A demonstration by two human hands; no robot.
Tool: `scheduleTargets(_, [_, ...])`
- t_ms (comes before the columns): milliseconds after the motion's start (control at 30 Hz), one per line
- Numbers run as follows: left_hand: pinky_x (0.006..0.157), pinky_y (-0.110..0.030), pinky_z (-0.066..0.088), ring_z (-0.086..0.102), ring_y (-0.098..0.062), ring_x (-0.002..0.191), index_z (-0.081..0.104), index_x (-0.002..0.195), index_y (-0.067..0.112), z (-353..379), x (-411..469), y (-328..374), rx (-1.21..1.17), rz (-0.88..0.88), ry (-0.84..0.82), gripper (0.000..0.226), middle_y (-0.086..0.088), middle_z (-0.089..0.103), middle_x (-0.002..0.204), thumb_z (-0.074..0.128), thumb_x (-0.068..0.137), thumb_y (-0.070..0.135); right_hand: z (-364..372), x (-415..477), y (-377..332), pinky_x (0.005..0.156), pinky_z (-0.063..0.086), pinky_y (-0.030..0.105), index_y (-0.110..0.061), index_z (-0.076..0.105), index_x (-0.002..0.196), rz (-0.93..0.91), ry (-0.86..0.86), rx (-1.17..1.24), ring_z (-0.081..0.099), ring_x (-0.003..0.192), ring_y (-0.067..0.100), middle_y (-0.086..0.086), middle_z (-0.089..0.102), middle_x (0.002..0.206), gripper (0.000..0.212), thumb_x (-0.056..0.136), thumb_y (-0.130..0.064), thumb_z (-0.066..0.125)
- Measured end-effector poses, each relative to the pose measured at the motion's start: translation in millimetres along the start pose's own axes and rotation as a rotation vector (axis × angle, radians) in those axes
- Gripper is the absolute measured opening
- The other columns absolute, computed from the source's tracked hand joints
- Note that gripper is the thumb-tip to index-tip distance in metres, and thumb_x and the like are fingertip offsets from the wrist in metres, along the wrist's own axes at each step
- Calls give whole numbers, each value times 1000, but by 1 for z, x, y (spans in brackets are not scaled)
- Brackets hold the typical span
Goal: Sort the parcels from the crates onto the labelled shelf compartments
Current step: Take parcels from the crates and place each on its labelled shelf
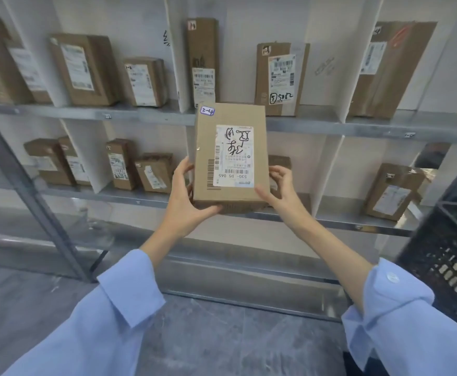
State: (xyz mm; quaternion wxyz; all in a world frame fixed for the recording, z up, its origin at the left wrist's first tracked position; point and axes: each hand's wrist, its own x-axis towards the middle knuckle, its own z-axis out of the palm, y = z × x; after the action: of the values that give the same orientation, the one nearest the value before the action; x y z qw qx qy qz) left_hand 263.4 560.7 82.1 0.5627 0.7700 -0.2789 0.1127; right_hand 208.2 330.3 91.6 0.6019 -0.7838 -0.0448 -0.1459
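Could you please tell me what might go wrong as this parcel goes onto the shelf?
1. The left hand and right hand grip the parcel only at its lower corners, so its tall upper part might tip away.
2. Its sticker reads 2-4, but the shelf tags look small and blurred; it could land in the wrong compartment.
3. A small box stands in the compartment behind the parcel and might get knocked over.

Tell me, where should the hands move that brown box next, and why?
Probably ease the brown cardboard parcel forward onto the lower grey metal shelf behind it. Both the left hand and right hand grip its bottom corners, holding it upright in front of that compartment, and its small sticker seems to read 2-4.
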Motion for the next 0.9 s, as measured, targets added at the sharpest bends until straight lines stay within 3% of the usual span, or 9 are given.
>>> scheduleTargets(67, [109,-37,44,39,-7,138,14,155,22,-5,-4,-1,31,-5,20,117,3,29,151,87,64,32,6,3,-2,83,42,2,-27,23,137,17,-29,10,44,123,-5,-7,36,144,75,82,-40,72])
scheduleTargets(167, [107,-43,47,43,-13,136,22,154,29,-11,-9,-3,22,-1,35,112,6,29,149,86,62,39,12,6,-3,97,41,10,-28,17,150,-7,-82,8,39,129,-5,-19,33,146,93,79,-35,77])
scheduleTargets(333, [107,-12,35,36,4,136,22,154,24,-16,-14,-2,139,40,71,108,20,31,150,89,70,23,17,7,-1,113,32,33,-40,7,155,-51,-113,-88,31,139,0,-40,29,141,108,75,-46,79])
scheduleTargets(467, [102,-2,26,33,3,137,21,154,23,-14,-11,-3,197,50,63,107,15,30,154,89,71,21,14,8,2,118,26,42,-44,-5,154,-52,-95,-107,26,145,8,-30,20,152,119,70,-51,80])
scheduleTargets(567, [90,3,32,39,8,127,16,155,22,-7,-8,-1,183,14,44,112,11,28,154,88,70,16,8,7,4,118,28,39,-37,-8,155,-36,-77,-125,26,140,-3,-24,20,156,122,74,-38,83])
scheduleTargets(667, [83,5,34,37,20,120,13,156,17,4,-3,-2,195,23,19,114,6,26,152,88,70,14,-3,7,9,115,34,35,-27,1,157,-36,-47,-132,29,126,-19,-22,25,150,117,75,-20,85])
scheduleTargets(733, [85,7,31,29,31,117,17,155,12,13,2,-3,213,44,-1,110,3,24,149,87,71,14,-10,7,13,113,36,31,-24,10,156,-44,-12,-147,31,129,-11,-17,26,148,112,74,-17,86])
scheduleTargets(800, [96,-2,37,30,28,119,22,154,15,22,8,-3,199,37,-12,105,5,27,145,87,72,16,-19,6,16,106,38,16,-21,14,153,-38,28,-131,33,132,-3,-13,30,148,108,73,-23,86])
scheduleTargets(900, [103,-39,49,44,-5,130,27,148,29,41,14,-4,140,31,-67,99,11,31,144,88,70,23,-35,1,24,94,37,1,-20,20,147,-3,114,-75,38,131,0,-10,36,146,98,74,-25,85])
